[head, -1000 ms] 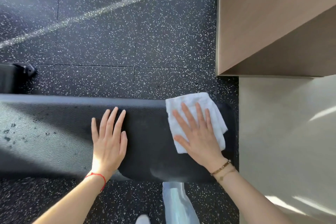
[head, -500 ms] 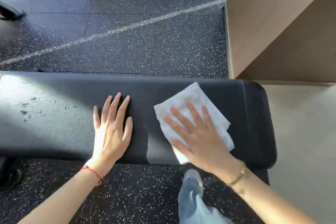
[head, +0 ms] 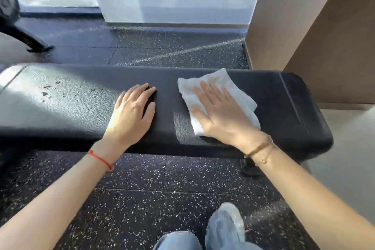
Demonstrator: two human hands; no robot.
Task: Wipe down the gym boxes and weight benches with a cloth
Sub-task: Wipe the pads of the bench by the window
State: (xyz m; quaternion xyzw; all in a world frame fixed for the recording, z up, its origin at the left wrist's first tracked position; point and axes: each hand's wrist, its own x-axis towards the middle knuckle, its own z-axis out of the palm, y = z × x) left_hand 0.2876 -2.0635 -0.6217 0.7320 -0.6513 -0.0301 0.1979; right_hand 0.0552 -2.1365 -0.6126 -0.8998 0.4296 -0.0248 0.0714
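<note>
A black padded weight bench (head: 284,103) runs across the view from left to right. A folded white cloth (head: 237,89) lies on its right half. My right hand (head: 219,113) presses flat on the cloth, fingers spread. My left hand (head: 132,113) rests flat on the bare pad just left of the cloth, holding nothing. Water droplets (head: 48,91) speckle the bench's sunlit left part.
A wooden gym box (head: 316,32) stands at the right, behind the bench's end. Black speckled rubber floor (head: 162,184) lies before and beyond the bench. A white block (head: 176,0) sits at the back, dark equipment (head: 12,22) at far left. My shoe (head: 225,223) is bottom centre.
The view has tilted up and back, showing more of the bench and the far wall. My right hand and the cloth have slid a little left along the pad; the left hand stays planted.
</note>
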